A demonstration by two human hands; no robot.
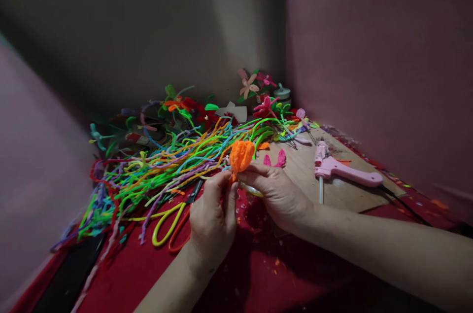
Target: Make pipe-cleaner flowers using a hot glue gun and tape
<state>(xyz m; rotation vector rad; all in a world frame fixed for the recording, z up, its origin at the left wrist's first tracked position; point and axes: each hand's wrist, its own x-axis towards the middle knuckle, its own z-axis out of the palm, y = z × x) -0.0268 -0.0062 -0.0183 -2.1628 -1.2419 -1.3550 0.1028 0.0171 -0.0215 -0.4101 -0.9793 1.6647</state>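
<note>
An orange pipe-cleaner flower (241, 155) is held upright between both hands above the red cloth (258, 273). My left hand (214, 217) pinches its base from the left, fingers pressed together. From the right, my right hand (277, 193) closes its fingertips on the same flower just under the petals. A large heap of loose pipe cleaners (166, 160) in several colours lies just behind the hands.
A pink glue gun (343, 169) lies on a cardboard sheet (354, 194) to the right. Yellow-handled scissors (172, 219) rest left of my left hand. Finished pipe-cleaner flowers (254, 87) and a small jar (283, 92) stand at the back by the walls.
</note>
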